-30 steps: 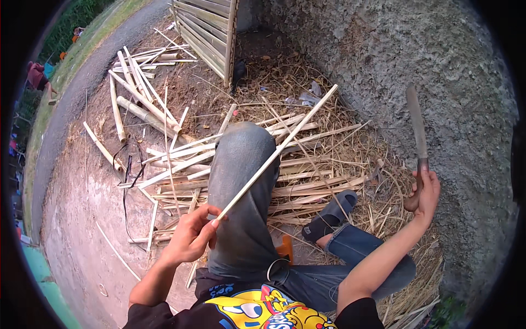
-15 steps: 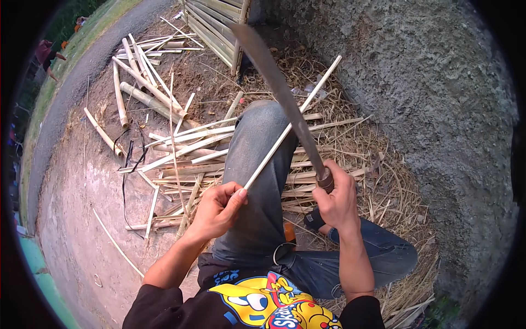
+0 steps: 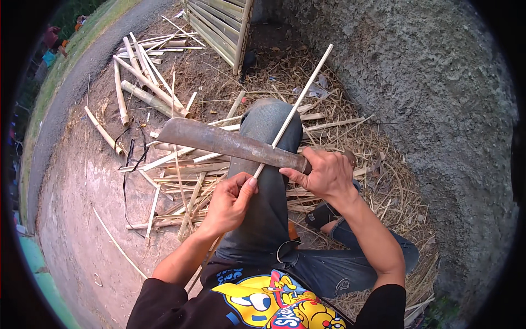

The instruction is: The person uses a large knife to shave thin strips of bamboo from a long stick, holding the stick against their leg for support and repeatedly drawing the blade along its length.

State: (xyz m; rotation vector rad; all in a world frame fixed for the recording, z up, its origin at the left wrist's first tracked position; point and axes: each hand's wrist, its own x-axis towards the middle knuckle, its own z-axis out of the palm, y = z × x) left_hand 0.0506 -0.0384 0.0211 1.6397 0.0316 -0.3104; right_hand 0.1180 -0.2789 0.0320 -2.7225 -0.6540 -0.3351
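Observation:
My left hand [image 3: 233,202] pinches a thin pale bamboo strip [image 3: 296,105] between thumb and fingers. The strip slants up and to the right over my raised knee [image 3: 269,122], its far end free. My right hand [image 3: 327,174] is closed round the handle of a machete [image 3: 219,141]. The broad, brown-stained blade lies across the strip just beyond my left hand, covering a short stretch of it, and its blunt end points left. Below my left hand, part of the strip's near end shows beside my forearm.
Split bamboo pieces [image 3: 192,181] lie in a pile under and beside my knee. Thicker bamboo poles [image 3: 147,97] rest farther left. A slatted bamboo panel [image 3: 222,27] leans at the back near a rough grey wall [image 3: 427,98]. Shavings [image 3: 383,181] cover the ground by the wall.
The machete has swung from upright, pointing away, to nearly level, pointing left across the strip. My right hand has turned and moved up. The strip's far end has shifted slightly up and left.

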